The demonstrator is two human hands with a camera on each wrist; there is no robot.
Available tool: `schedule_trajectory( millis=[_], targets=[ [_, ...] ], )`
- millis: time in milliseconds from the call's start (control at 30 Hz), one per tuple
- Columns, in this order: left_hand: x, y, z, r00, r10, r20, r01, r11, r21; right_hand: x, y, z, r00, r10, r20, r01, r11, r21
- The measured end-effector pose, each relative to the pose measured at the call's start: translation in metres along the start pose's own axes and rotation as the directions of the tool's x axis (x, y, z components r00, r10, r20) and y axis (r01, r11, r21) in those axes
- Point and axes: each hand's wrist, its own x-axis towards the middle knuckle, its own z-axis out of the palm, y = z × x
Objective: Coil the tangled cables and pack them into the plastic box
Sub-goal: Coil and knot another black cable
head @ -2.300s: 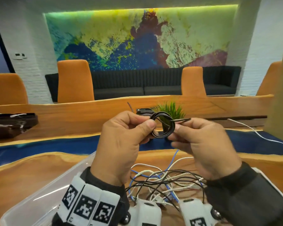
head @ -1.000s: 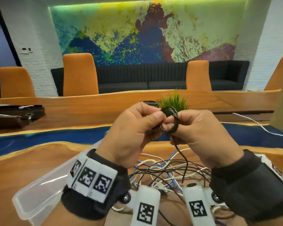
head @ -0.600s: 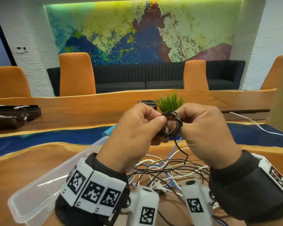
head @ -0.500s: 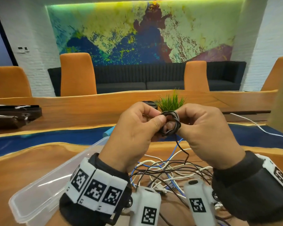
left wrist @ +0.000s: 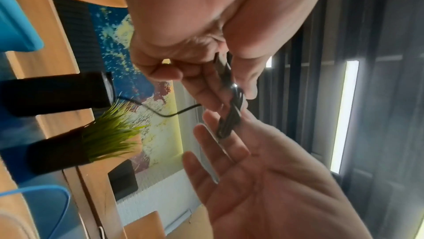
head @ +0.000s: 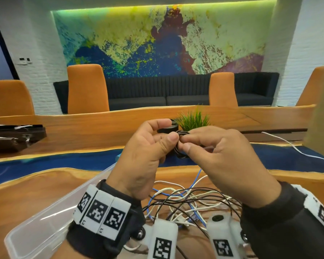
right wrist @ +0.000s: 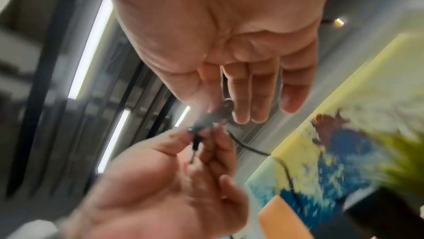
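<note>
A small black cable coil (head: 180, 155) is held at chest height above the table. My left hand (head: 169, 136) grips its left side between thumb and fingers, with the index finger raised. My right hand (head: 185, 142) pinches its right side between thumb and index finger. In the left wrist view the coil (left wrist: 229, 121) stands edge-on between both hands, and a loose black tail (left wrist: 160, 114) curves away from it. Below my wrists lies the tangle of white, black and blue cables (head: 185, 199). The clear plastic box (head: 54, 204) sits at lower left, partly hidden by my left wrist.
A potted grass plant (head: 194, 120) and a black cylinder (head: 166, 128) stand just behind my hands. A white cable (head: 288, 146) trails across the blue strip at right. Dark cases (head: 13, 135) lie at far left. Orange chairs line the table's far side.
The wide loop has been drawn into a tight small coil. The black tail that hung down from it half a second ago no longer shows below my hands. My left index finger has lifted.
</note>
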Motion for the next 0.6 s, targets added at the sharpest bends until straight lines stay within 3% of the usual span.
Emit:
schedule_trajectory(
  millis=[133, 267, 367, 433, 500, 567, 600],
  targets=[
    [-0.002, 0.0, 0.004, 0.996, 0.072, 0.048, -0.075, 0.994, 0.08, 0.001, -0.004, -0.004, 0.979, 0.192, 0.07, -0.204, 0.898, 0.39],
    [-0.002, -0.004, 0.003, 0.988, 0.139, 0.072, -0.152, 0.965, 0.214, 0.001, -0.004, -0.002, 0.917, 0.38, 0.126, -0.387, 0.761, 0.521],
    [-0.003, -0.001, 0.003, 0.985, 0.164, 0.061, -0.174, 0.953, 0.25, 0.001, -0.005, -0.006, 0.878, 0.416, 0.237, -0.467, 0.63, 0.621],
    [-0.003, 0.002, 0.003, 0.985, 0.164, 0.051, -0.172, 0.951, 0.258, 0.002, -0.005, -0.008, 0.907, 0.372, 0.197, -0.411, 0.678, 0.609],
    [-0.003, 0.0, 0.005, 0.987, 0.154, 0.049, -0.161, 0.95, 0.268, 0.002, -0.004, -0.004, 0.949, 0.307, 0.071, -0.302, 0.821, 0.484],
    [-0.004, -0.006, 0.007, 0.988, 0.151, 0.041, -0.156, 0.938, 0.31, 0.001, 0.001, 0.002, 0.979, 0.196, -0.059, -0.182, 0.965, 0.191],
    [-0.004, -0.009, 0.009, 0.987, 0.154, 0.037, -0.158, 0.926, 0.344, -0.001, 0.003, 0.006, 0.986, 0.13, -0.107, -0.127, 0.991, 0.03]
  ],
)
